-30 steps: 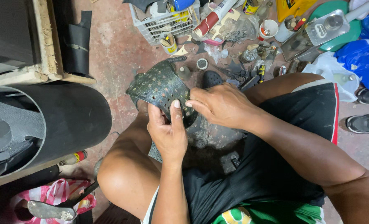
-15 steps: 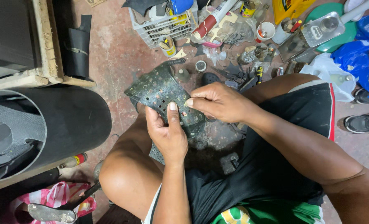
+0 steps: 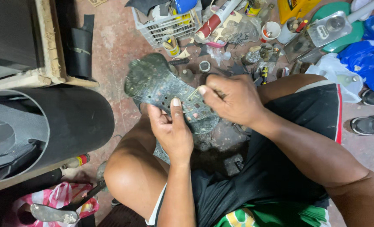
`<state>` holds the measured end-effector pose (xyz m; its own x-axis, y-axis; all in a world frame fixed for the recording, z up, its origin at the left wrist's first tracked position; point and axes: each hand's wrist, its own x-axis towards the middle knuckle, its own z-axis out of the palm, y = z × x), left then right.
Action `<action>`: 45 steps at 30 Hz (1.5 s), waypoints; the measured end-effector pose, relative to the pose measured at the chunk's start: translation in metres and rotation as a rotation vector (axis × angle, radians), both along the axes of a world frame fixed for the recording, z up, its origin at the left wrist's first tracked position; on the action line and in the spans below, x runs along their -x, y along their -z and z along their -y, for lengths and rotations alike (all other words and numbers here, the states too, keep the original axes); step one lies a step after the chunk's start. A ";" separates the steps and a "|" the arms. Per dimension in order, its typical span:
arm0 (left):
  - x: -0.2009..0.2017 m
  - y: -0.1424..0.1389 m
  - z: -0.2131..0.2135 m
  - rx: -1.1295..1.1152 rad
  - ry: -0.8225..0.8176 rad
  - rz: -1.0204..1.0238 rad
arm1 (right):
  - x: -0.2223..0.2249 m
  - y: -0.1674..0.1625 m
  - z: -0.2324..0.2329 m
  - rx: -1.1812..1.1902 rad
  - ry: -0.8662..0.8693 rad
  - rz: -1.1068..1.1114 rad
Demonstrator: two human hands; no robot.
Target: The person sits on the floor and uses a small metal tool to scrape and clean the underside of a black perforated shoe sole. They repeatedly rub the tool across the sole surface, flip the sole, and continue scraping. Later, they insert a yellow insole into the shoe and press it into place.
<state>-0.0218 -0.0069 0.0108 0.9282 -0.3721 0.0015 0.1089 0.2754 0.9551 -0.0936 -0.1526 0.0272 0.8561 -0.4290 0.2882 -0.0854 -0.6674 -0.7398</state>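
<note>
I see my left hand point(image 3: 172, 130) gripping a dark, perforated shoe sole point(image 3: 166, 90) from below, thumb pressed flat on its upper face, fingers curled under the near edge; the sole is held above my lap, tilted, its rounded end pointing away toward the far left of the floor point(image 3: 115, 46). My right hand point(image 3: 233, 98) is clenched just beside the left, forefinger and thumb pinching something thin and pale against the sole's surface; it may be a thread or a sliver, I cannot tell at this size. The two hands nearly touch over the sole's near half.

Under the sole, on my black shorts point(image 3: 279, 168), lie dark scraps; my bare left knee point(image 3: 128, 176) juts toward the near left. On the floor beyond the sole sits a white plastic basket point(image 3: 166, 27) stuffed with odds and ends; to its right a red and white tube point(image 3: 214, 21), a small white cup point(image 3: 271, 31) and a clear bottle point(image 3: 325, 27) lying on a green lid. Blue bags point(image 3: 363, 54) crowd the far right corner, with a black sneaker point(image 3: 370, 124) at the right edge. To the left stands a large roll of black rubber sheet point(image 3: 69, 122); by the near left corner a pink striped bag point(image 3: 56, 197) lies with a metal tool across it.
</note>
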 end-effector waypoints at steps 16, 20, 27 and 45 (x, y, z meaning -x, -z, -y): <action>-0.012 0.010 -0.010 0.080 -0.020 0.016 | -0.003 0.007 0.035 -0.740 -0.051 0.013; -0.017 0.017 -0.011 0.296 -0.001 -0.150 | -0.001 0.006 0.022 -0.680 -0.150 -0.097; -0.019 0.029 -0.007 -0.302 -0.095 0.206 | 0.000 0.002 0.006 -0.181 -0.362 0.003; -0.019 0.001 -0.014 -0.427 0.134 0.016 | -0.011 0.006 -0.006 -0.184 -0.239 -0.104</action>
